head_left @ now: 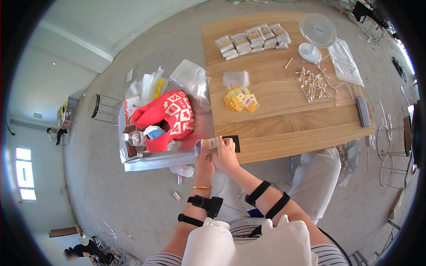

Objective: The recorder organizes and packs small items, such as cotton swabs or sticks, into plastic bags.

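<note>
At the table's near left edge, both my hands grip one small clear plastic packet (209,145) with a yellowish label inside. My left hand (205,163) is closed on it from below. My right hand (226,156) pinches its right end, the fingertips partly hiding it. A flat black object (236,142) lies beside my right hand, partly covered by it. Farther up the table sit a pile of yellow cards (242,98) and some clear bags (236,79). Loose cotton swabs (316,84) are scattered to the right. Filled packets (252,41) stand in rows at the back.
A white fan (317,32) stands at the back right of the wooden table (275,128), its cable running to a grey bar-shaped device (363,111). On a silvery surface to the left lie a red neck pillow (177,116), a plastic bottle (136,138) and clear bags (191,79).
</note>
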`<state>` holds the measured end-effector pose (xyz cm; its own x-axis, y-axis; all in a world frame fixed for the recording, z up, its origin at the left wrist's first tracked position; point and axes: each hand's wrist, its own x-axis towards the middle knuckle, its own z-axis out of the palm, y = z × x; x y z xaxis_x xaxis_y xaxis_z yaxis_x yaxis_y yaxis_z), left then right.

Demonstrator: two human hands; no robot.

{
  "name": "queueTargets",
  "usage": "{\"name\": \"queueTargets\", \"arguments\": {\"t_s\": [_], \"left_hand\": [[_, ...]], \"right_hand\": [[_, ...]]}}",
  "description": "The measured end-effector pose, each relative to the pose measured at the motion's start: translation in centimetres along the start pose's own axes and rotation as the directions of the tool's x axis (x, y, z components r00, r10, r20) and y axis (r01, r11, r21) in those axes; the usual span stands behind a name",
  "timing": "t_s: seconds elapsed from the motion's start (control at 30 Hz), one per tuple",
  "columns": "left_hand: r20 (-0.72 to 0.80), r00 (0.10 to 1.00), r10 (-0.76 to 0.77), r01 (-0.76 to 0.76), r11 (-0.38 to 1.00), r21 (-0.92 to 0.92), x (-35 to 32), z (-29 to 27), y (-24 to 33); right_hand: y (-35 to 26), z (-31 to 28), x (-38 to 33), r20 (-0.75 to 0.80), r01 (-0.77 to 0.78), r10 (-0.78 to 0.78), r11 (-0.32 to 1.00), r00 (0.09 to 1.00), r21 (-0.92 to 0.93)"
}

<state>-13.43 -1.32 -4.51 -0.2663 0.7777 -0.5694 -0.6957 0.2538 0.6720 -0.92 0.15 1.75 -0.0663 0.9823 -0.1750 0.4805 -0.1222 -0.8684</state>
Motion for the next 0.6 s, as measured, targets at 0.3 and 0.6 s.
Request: {"name": "queueTargets", "arguments": {"t_s": [0.3,0.6], "left_hand": [[-0.023,0.999,0.04,-0.037,0.99,0.133,-1.6,2.7,-1.0],[-0.025,1.0,0.002,-0.004,0.997,-0.083,-0.8,0.7,-1.2]], "right_hand": [[-1.8,4.7,0.4,-0.134,-0.124,0.141,0.984,0.981,0.128],[2.3,0.3,1.2,0.356,-0.247,0.09,0.871,0.93,0.425]]}}
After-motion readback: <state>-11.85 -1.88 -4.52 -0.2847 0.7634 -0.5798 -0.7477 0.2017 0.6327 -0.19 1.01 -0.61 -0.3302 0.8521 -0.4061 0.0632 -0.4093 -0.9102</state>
